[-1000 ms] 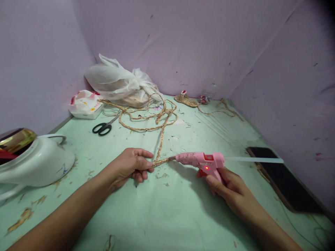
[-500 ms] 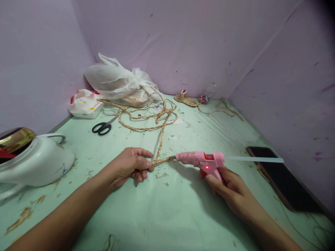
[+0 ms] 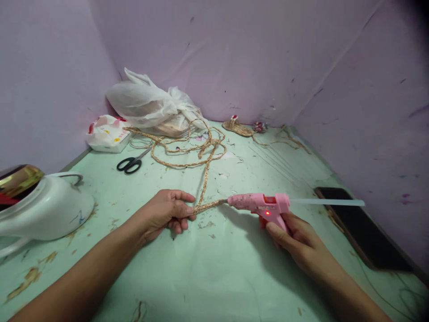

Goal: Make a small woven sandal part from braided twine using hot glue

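My left hand (image 3: 174, 210) pinches a braided straw cord (image 3: 205, 178) at a bend, thumb and fingers closed on it. From the pinch a short end points right, while the long part runs away and lies in loose loops on the table. My right hand (image 3: 291, 235) is wrapped round the handle of a pink hot glue gun (image 3: 256, 205), whose red light is lit. The gun's nozzle is at the tip of the cord's short end; whether they touch I cannot tell. A translucent glue stick (image 3: 328, 202) sticks out of its back.
Black-handled scissors (image 3: 130, 164) lie left of the loops. Behind are a white plastic bag (image 3: 150, 105) and a small white box (image 3: 107, 141). A white pot-like vessel (image 3: 56, 208) stands left, a phone (image 3: 362, 228) lies right. A woven straw sole (image 3: 237, 129) rests at the back.
The glue gun in my right hand has shifted very slightly right. My left hand keeps its pinch on the cord.
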{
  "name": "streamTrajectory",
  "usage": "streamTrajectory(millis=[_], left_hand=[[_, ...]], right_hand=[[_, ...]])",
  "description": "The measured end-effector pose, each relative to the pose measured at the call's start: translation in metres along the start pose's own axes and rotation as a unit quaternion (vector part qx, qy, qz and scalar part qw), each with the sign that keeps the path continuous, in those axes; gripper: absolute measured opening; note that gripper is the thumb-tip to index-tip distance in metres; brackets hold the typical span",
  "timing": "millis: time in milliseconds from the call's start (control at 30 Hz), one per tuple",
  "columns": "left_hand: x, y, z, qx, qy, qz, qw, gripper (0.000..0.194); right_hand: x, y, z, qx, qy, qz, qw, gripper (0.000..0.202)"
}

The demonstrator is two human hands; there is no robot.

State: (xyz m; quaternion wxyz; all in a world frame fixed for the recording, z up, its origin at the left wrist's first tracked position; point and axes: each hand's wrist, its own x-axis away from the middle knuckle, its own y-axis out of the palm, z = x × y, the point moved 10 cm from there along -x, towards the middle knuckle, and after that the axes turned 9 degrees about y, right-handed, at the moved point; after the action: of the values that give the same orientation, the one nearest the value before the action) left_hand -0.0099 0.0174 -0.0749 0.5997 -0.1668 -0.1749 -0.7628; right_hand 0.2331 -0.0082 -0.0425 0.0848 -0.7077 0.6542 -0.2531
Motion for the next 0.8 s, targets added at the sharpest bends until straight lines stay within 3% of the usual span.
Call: streamTrajectory(millis=[800], left_hand=[[-0.0008,-0.0017,-0.0021,-0.004,-0.004,0.002,1.0,0.039]], right_hand=[[-0.0036,-0.0093,-0.0029,0.007,-0.013,0.004,1.0,0.025]])
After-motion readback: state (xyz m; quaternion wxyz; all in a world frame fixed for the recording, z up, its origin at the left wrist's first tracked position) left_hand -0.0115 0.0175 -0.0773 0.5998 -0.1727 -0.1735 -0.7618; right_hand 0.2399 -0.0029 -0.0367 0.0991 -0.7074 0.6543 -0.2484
